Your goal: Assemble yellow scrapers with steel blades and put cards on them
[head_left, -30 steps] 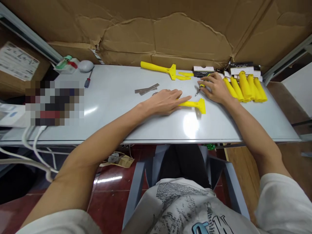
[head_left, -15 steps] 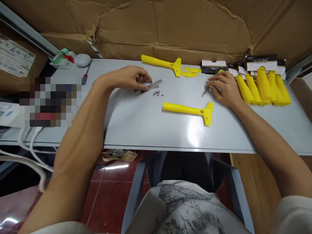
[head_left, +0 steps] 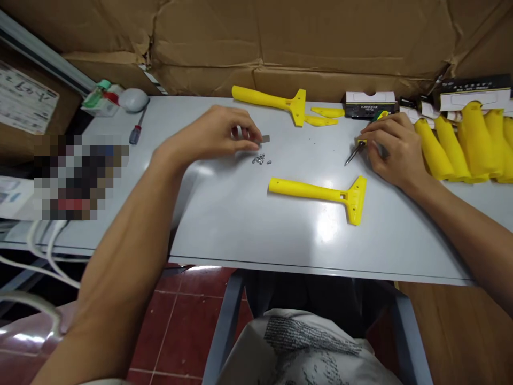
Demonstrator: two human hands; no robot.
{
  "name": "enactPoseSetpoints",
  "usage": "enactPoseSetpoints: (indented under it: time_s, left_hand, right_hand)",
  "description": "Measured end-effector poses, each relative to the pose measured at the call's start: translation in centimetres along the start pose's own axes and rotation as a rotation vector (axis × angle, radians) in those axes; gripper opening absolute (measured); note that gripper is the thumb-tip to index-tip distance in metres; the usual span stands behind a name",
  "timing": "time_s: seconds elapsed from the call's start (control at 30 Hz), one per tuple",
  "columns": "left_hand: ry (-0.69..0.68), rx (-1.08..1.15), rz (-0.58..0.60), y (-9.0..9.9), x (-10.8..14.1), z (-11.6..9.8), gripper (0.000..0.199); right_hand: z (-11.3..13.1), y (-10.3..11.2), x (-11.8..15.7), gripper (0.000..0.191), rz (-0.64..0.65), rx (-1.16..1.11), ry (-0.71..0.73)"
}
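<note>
My left hand is closed in a pinch at the back middle of the table, with the end of a flat grey metal blade poking out past the fingertips. Just in front of those fingers lies a small pile of silver screws. My right hand rests on the table, wrapped round a screwdriver whose tip points down and left; most of its handle is hidden. Between my arms lies a yellow scraper body. A second yellow scraper body lies farther back, beside two flat yellow pieces.
Several yellow handles stand at the right, near black-and-white boxes. A cardboard sheet backs the table. At the left are another screwdriver, a white rounded object and white cables.
My left fingers have closed farther over the metal blade, so less of it shows. My right hand still holds the screwdriver. The view has shifted somewhat.
</note>
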State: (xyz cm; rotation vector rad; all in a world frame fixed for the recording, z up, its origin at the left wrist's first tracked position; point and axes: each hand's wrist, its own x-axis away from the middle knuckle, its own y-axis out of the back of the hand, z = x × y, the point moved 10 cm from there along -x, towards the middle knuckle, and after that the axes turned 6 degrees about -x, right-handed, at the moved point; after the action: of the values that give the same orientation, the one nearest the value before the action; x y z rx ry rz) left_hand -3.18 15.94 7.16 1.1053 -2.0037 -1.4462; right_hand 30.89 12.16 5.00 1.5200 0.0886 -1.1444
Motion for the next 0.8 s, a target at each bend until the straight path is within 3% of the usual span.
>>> enactPoseSetpoints:
  time_s: [0.1, 0.33, 0.47, 0.57, 0.67, 0.8]
  left_hand:
    - [0.057, -0.089, -0.114, 0.2, -0.1, 0.7, 0.025]
    - [0.206, -0.025, -0.039, -2.0, -0.5, 6.4, 0.039]
    - [0.203, 0.107, -0.117, -1.8, -0.9, 7.0, 0.044]
    - [0.232, 0.114, -0.195, -1.2, -1.0, 6.0, 0.036]
    - [0.195, 0.154, -0.360, 0.1, -0.8, 3.1, 0.029]
    - [0.135, 0.518, -0.548, 0.4, -0.3, -1.3, 0.036]
  right_hand:
    - [0.5, -0.2, 0.0, 0.028, 0.011, 0.042, 0.017]
    - [-0.2, -0.8, 0.0, 0.033, 0.045, 0.085, 0.015]
    - [-0.8, -1.0, 0.0, 0.037, 0.092, 0.096, -0.098]
    - [0.0, -0.2, -0.3, 0.046, 0.061, 0.088, -0.131]
    - [1.0, 0.8, -0.6, 0.047, 0.002, 0.050, -0.202]
    - [4.6, 2.7, -1.1, 0.037, -0.142, -0.026, -0.258]
